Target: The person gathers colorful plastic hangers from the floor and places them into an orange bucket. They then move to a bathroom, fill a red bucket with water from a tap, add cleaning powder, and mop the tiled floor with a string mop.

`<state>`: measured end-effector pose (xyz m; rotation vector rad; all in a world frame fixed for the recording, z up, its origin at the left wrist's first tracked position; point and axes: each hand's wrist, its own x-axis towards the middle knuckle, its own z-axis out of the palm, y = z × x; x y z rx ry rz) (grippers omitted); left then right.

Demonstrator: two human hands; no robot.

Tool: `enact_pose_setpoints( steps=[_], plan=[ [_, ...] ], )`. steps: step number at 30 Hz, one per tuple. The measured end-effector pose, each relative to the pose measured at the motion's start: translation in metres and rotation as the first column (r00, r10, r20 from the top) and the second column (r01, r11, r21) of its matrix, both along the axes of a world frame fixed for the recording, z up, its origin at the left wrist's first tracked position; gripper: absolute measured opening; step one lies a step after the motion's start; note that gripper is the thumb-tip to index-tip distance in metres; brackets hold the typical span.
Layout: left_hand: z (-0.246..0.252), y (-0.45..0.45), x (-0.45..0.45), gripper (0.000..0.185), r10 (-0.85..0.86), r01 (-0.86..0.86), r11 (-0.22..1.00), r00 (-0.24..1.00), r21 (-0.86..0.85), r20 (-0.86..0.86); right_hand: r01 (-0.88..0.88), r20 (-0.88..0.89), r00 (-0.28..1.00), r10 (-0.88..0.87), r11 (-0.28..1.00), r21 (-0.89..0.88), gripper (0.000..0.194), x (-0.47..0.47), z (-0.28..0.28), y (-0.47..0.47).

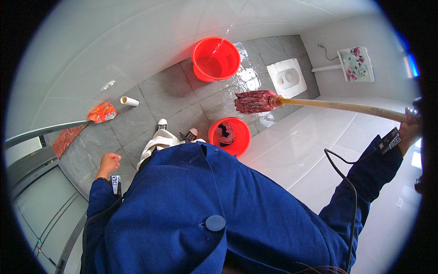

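Out at the right rim, my right hand [411, 126] grips the end of a wooden mop handle [345, 105]. The red patterned cloth mop head [255, 102] points left, in front of the wet floor; whether it touches the tiles I cannot tell. My left hand [109, 162] hangs at my left side, fingers curled in, holding nothing. By my feet stands a red plastic bucket [244, 137] with a wet pink and dark cloth [226, 133] inside. Farther off, a thin stream of water [222, 39] falls into a second red bucket [205, 73].
A white squat toilet [289, 78] is set in the grey tile floor [167, 90], below a flower-printed cistern [356, 64]. Water [249, 77] pools beside the far bucket. An orange plastic packet [102, 113] and a white tube [130, 101] lie by the left wall. A door frame [34, 173] stands left.
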<state>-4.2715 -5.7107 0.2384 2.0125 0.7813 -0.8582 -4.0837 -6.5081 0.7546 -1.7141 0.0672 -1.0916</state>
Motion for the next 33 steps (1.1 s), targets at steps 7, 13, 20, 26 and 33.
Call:
enact_pose_setpoints(
  steps=[7,13,20,26,33],
  plan=[
    [-0.004,0.003,-0.009,0.015,0.013,-0.012,1.000,1.000,0.003,-0.018,-0.021,-0.038,0.999,0.020,1.000,-0.016,0.027,0.001,-0.002,0.006],
    [-0.004,0.002,-0.016,0.015,0.015,-0.015,1.000,1.000,0.000,0.003,-0.100,-0.062,0.993,0.100,0.995,-0.010,0.024,-0.002,0.004,-0.014],
    [-0.003,0.002,-0.020,0.015,0.021,-0.021,1.000,1.000,0.001,-0.022,0.004,-0.001,1.000,-0.004,1.000,0.000,0.022,-0.001,-0.003,0.028],
    [0.005,-0.006,-0.027,0.015,0.027,-0.027,1.000,1.000,-0.002,-0.002,-0.131,-0.035,0.991,0.131,0.991,0.013,0.026,-0.005,-0.003,0.028],
    [0.007,-0.007,-0.039,0.015,0.053,-0.053,0.999,0.999,0.005,-0.005,-0.050,0.010,0.999,0.052,0.992,-0.115,0.029,-0.006,-0.009,0.049]
  ],
)
